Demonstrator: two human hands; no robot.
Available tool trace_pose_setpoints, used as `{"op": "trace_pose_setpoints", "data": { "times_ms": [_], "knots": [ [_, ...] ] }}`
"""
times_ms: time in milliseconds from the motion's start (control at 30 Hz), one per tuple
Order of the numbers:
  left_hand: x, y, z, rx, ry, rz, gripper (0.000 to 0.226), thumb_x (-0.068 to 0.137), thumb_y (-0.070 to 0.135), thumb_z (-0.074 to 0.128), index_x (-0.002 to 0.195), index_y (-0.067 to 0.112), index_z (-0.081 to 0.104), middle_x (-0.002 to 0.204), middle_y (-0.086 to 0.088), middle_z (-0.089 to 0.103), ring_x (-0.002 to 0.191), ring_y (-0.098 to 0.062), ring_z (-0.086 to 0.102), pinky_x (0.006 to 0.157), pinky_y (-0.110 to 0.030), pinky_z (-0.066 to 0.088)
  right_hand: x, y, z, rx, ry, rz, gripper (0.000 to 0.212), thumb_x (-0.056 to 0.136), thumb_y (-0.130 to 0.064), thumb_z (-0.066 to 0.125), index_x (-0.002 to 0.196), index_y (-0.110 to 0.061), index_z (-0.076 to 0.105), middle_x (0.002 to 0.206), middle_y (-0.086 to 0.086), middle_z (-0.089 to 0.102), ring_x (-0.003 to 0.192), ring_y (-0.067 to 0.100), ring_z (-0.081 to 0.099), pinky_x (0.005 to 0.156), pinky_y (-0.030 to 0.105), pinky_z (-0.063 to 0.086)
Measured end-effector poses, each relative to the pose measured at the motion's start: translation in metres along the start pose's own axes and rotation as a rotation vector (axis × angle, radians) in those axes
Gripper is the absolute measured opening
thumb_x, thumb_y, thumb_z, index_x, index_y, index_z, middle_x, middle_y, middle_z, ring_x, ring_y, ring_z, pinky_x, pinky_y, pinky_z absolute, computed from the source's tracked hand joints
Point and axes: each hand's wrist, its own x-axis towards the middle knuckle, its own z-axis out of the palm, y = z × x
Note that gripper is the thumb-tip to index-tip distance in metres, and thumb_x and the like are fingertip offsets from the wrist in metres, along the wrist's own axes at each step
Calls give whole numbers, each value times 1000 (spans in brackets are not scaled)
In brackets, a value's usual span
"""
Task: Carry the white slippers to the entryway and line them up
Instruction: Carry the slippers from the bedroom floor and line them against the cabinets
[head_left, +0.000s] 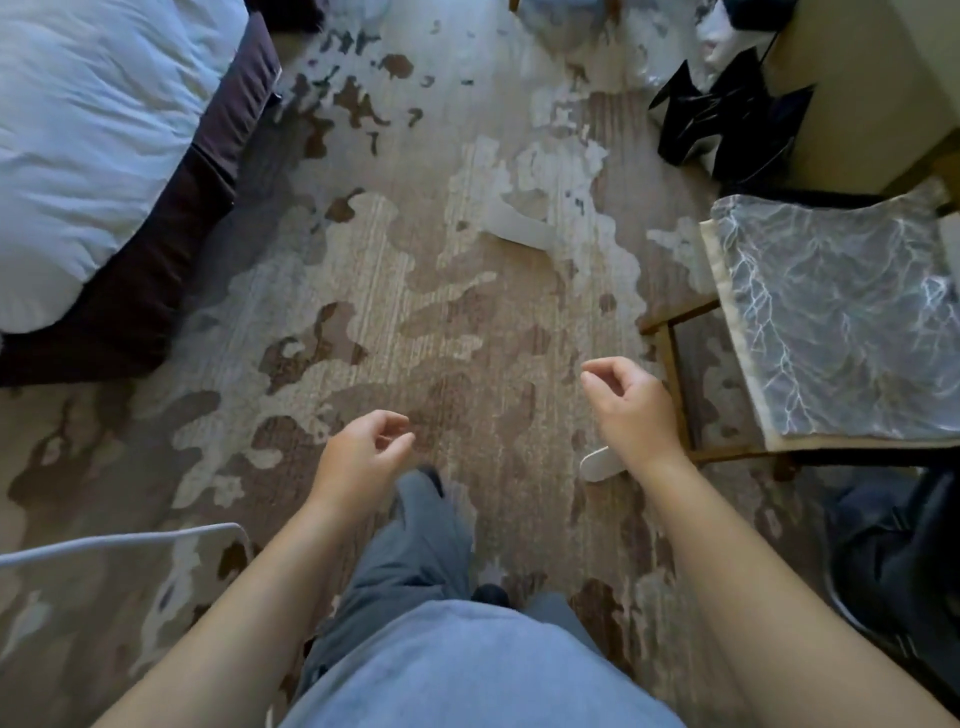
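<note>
- The task looks barely begun: both white slippers lie on the patterned carpet and neither is in a hand.
- One white slipper lies right of centre in the upper half of the frame, pale against a pale patch of the pattern and easy to miss.
- The second white slipper shows only as a rounded tip in the lower right-centre, just beside the right wrist and partly hidden behind it, near the wooden leg of the chair with its marbled cushion.
- The left hand, lower centre, is empty, its fingers loosely curled with a narrow gap to the thumb.
- The right hand, right of centre, is likewise empty, fingers half curled and closed on nothing.
- Both slippers are well apart, so I judge two separate pickups are needed, the nearer one by the chair probably first.
- No entryway is recognisable here: the bed fills the upper left and black shoes sit at the upper right, so the carrying and lining up all remain to be done.
</note>
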Motion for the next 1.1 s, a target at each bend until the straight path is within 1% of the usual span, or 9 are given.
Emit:
{"op": "trace_pose_setpoints", "data": {
  "times_ms": [67, 167, 300, 400, 533, 667, 767, 867, 1100],
  "knots": [
    [51, 9, 1, -9, -20, -1, 20, 84, 17, 57, 101, 10, 62, 91, -5, 64, 84, -18, 58, 77, -31, 46, 51, -6, 8, 8, 7, 14, 8, 87, -21, 52, 93, -20, 58, 78, -15, 56, 75, 1, 53, 64, 15, 39],
    [141, 32, 0, 4, -66, 34, 21, 84, 16, 57, 102, 8, 62, 95, -8, 65, 84, -18, 56, 77, -29, 43, 123, -9, 16, 30, 45, 98, 15, 87, -19, 53, 99, -13, 61, 84, -5, 59, 82, 11, 55, 72, 22, 40],
    [263, 86, -5, 124, -171, 139, 25, 85, 21, 56, 107, 10, 60, 102, -6, 64, 85, -14, 53, 76, -25, 39, 204, -12, 13, 40, 111, 246, 17, 87, -19, 53, 101, -14, 61, 88, -4, 58, 85, 12, 53, 66, 20, 39],
    [343, 133, 3, 210, -257, 232, 28, 86, 23, 54, 111, 11, 58, 108, -6, 63, 87, -12, 51, 76, -24, 38, 255, -8, 6, 61, 158, 335, 18, 87, -19, 52, 102, -14, 60, 89, -4, 58, 86, 12, 53, 73, 23, 38],
    [433, 184, 34, 243, -347, 257, 29, 87, 25, 53, 112, 12, 58, 111, -7, 63, 95, -19, 56, 80, -28, 42, 320, 12, -4, 31, 201, 432, 14, 87, -22, 52, 99, -20, 59, 83, -13, 53, 80, 5, 49, 61, 11, 34],
    [522, 212, 81, 262, -380, 262, 26, 86, 24, 55, 108, 12, 60, 108, -6, 64, 94, -19, 57, 78, -26, 40, 409, 41, -7, 60, 200, 483, 16, 87, -20, 53, 100, -16, 60, 91, -4, 57, 88, 13, 52, 74, 24, 36],
    [587, 217, 120, 272, -387, 227, 26, 85, 23, 56, 109, 13, 59, 108, -6, 64, 93, -17, 56, 79, -26, 40, 484, 66, -5, 57, 184, 471, 16, 87, -17, 53, 100, -13, 61, 91, -2, 58, 87, 13, 52, 75, 23, 36],
    [648, 208, 161, 311, -425, 196, 31, 84, 24, 57, 113, 14, 56, 109, -6, 63, 91, -15, 54, 80, -26, 40, 552, 98, 7, 53, 157, 464, 11, 87, -20, 54, 96, -20, 60, 88, -5, 58, 85, 14, 54, 74, 26, 39],
    [786, 141, 276, 384, -506, 189, 35, 85, 27, 55, 118, 16, 53, 119, -5, 59, 105, -18, 55, 88, -28, 41, 685, 219, 93, 40, 122, 457, 20, 85, -16, 55, 104, -12, 59, 106, 6, 60, 95, 15, 52, 78, 22, 35]
  ]
}}
